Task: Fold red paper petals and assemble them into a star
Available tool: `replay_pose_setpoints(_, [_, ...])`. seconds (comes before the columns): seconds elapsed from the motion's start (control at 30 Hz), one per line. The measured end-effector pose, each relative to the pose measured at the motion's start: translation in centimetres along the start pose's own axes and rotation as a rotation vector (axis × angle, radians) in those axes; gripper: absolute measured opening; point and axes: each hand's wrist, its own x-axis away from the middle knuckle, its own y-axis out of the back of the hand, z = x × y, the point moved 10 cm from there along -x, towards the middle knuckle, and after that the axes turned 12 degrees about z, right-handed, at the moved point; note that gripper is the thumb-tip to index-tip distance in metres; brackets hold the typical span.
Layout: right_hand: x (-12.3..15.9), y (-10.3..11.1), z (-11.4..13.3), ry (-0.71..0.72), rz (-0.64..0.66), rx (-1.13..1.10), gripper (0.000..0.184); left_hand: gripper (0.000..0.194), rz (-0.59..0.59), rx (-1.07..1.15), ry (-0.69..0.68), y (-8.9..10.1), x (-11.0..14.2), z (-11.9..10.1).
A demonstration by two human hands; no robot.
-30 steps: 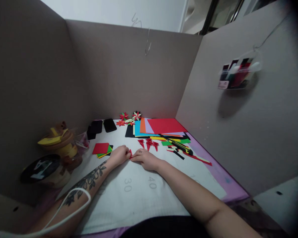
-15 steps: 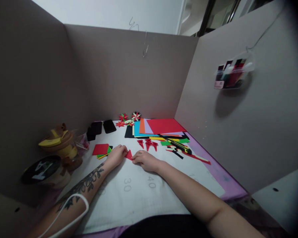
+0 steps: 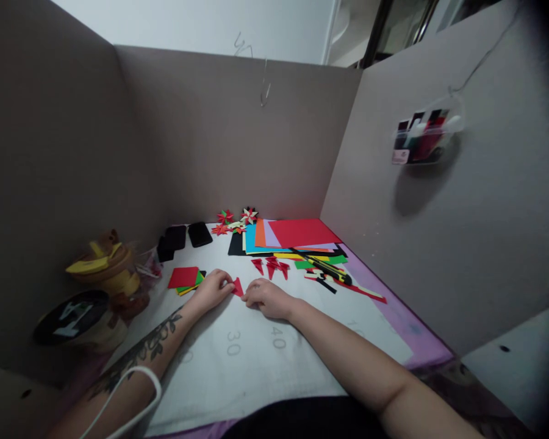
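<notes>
Between my two hands a small folded piece of red paper [image 3: 238, 286] lies on the white mat. My left hand [image 3: 214, 286] pinches its left side with curled fingers. From the right, my right hand [image 3: 266, 297] has its fingertips pressed at the paper's lower right corner. Just beyond my hands are several folded red paper points [image 3: 271, 267]. Left of my left hand sits a stack of small paper squares [image 3: 183, 277], red on top with green, yellow and black beneath.
Large coloured sheets [image 3: 302, 233] are piled at the back right, with a yellow-black utility knife [image 3: 327, 269] and paper strips [image 3: 322, 283] nearer. Finished paper stars [image 3: 249, 214] and black phones or cases [image 3: 200, 234] stand behind. A brown pot [image 3: 105, 268] is at left; partitions [image 3: 238, 140] enclose the table.
The red paper shows less of its left side now, with my left fingers more over it. Both hands stay at the paper; the whole view has shifted slightly.
</notes>
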Motion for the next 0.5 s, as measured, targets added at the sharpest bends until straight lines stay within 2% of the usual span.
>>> replay_pose_setpoints(0.17, [0.5,0.6,-0.9,-0.007,-0.093,-0.107,0.027,0.014,0.042,0.0,-0.011,-0.3,0.1,-0.6])
replay_pose_setpoints(0.33, [2.2,3.6,-4.0,-0.247,-0.359,-0.217,0.031,0.017,0.059,0.036,-0.024,-0.3,0.0,-0.5])
replay_pose_setpoints(0.5, [2.8,4.5,-4.8,-0.442,-0.452,-0.286,0.02,0.017,0.021,0.191,0.013,0.0,0.6,-1.3])
